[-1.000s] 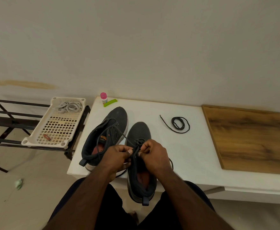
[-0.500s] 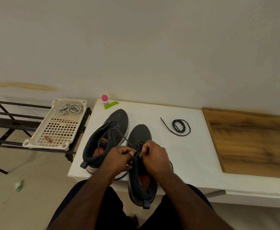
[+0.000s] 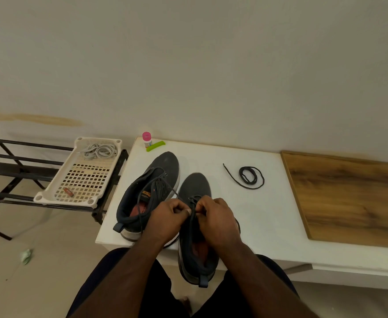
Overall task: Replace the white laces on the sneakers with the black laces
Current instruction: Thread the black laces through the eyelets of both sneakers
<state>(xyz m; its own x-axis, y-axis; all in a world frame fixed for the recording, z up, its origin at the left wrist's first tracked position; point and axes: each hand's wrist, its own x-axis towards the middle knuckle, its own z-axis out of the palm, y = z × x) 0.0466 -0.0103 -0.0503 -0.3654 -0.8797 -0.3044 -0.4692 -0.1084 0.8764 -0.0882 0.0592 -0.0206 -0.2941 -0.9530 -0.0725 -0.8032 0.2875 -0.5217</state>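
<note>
Two dark grey sneakers stand side by side on the white table (image 3: 268, 226). The left sneaker (image 3: 163, 171) has no lace in its eyelets; a black lace trails across its opening. The right sneaker (image 3: 196, 189) overhangs the table's front edge, heel towards me. My left hand (image 3: 165, 220) and my right hand (image 3: 218, 220) meet over its eyelets, each pinching the black lace (image 3: 194, 214). A second black lace (image 3: 248, 176) lies coiled on the table to the right. The white laces (image 3: 98, 151) sit bundled in a white perforated tray (image 3: 57, 193).
The tray rests on a black metal rack (image 3: 9, 157) left of the table, with a small orange item (image 3: 68, 192) in it. A pink-capped bottle (image 3: 147, 138) and a green strip (image 3: 155, 146) stand at the table's back edge. A wooden board (image 3: 349, 198) covers the right side.
Both hands stay at the right sneaker's eyelets, working the black lace with small finger movements. The view has shifted slightly; the shoes and the loose lace have not moved.
</note>
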